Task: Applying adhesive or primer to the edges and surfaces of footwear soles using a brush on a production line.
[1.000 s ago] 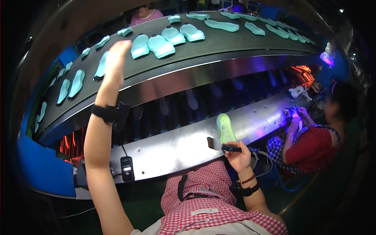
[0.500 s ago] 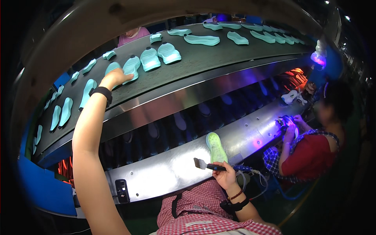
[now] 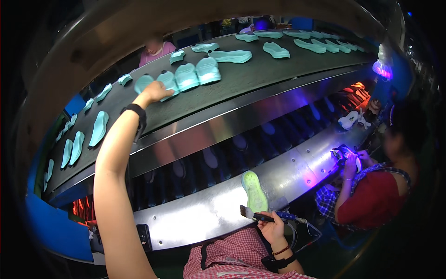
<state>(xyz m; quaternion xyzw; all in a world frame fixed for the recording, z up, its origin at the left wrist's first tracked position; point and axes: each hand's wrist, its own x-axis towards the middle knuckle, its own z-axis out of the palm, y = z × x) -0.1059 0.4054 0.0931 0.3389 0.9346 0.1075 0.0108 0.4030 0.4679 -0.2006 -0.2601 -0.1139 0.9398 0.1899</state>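
Observation:
On the dark conveyor belt (image 3: 260, 74), my left hand (image 3: 157, 91) is closed at the near end of a row of mint-green shoe soles. Its fingers lie against the leftmost sole (image 3: 143, 83), and the thumb reaches over the lower end of the neighbouring sole (image 3: 168, 79); the fingertips are partly hidden. Two more soles, one of them this light-topped one (image 3: 187, 76), stand close beside it. Down at my lap, my right hand (image 3: 273, 228) grips a flat brush (image 3: 264, 217) by its black handle. The bristles point left, near a yellow-green sole (image 3: 255, 193) lying on the metal ledge.
More mint soles (image 3: 99, 129) lie along the belt. A steel ledge (image 3: 200, 209) runs below, with a black device (image 3: 144, 236) at its left. At right, a person in red (image 3: 367, 200) handles a shoe under purple light. Another person in pink (image 3: 158, 52) is beyond the belt.
My left hand has shifted right, and the row of soles now stands closer together. My right hand with the brush has moved lower, and the brush now overlaps the yellow-green sole's lower end.

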